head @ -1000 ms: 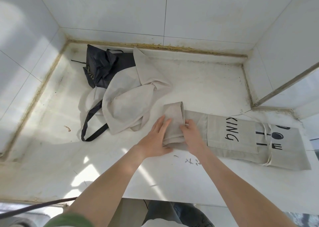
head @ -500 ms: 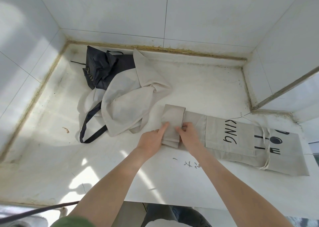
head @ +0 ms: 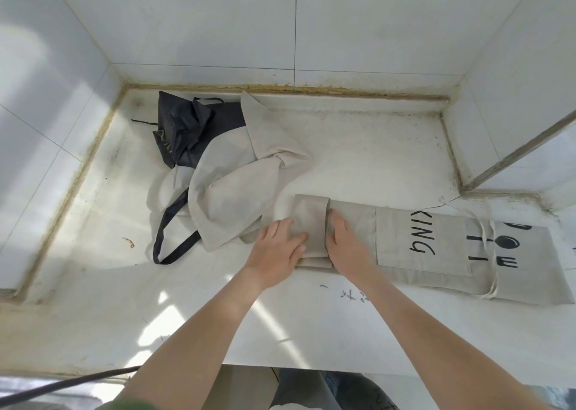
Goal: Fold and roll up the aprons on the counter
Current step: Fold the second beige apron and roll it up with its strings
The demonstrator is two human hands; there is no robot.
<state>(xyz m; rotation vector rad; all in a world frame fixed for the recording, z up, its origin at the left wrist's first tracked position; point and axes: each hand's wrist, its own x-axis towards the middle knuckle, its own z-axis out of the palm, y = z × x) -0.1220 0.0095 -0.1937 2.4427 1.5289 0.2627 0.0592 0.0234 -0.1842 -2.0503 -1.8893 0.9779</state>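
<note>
Our left hand (head: 277, 249) lies flat on the rolled end of the beige apron (head: 396, 241); our right hand (head: 346, 244) presses flat beside it.

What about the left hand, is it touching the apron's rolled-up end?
Touching. The head view shows the left hand lying flat on the apron's rolled-up end, fingers resting on it.

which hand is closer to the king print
Right. The right hand rests on the apron just beside the KING print; the left hand lies beyond it, on the rolled end.
</note>
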